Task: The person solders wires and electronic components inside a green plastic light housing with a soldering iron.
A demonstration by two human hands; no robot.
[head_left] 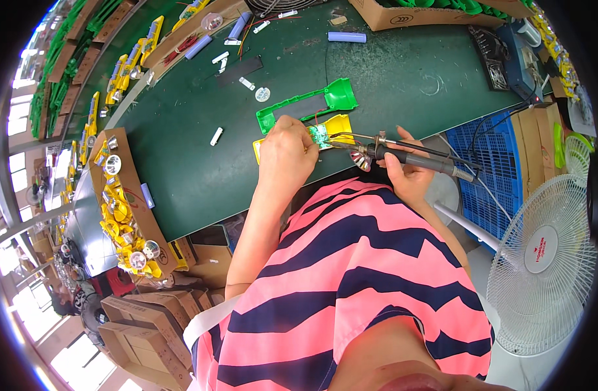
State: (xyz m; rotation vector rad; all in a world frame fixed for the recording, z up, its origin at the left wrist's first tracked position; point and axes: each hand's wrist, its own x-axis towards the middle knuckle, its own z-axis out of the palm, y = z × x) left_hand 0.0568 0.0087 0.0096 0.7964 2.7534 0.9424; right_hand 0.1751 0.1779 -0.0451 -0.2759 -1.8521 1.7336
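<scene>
At the frame's centre, your left hand (284, 153) is pinning the small circuit board (320, 136) against the yellow housing (338, 125) on the bench (188, 156), while your right hand (406, 171), gripping the soldering iron (403, 152), is lying to its right, tip pointing left at the board.

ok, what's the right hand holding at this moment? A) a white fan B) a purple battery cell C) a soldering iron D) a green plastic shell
C: the right hand grips a soldering iron by its dark handle, tip pointing at the small circuit board that the left hand steadies on the yellow housing.
</scene>
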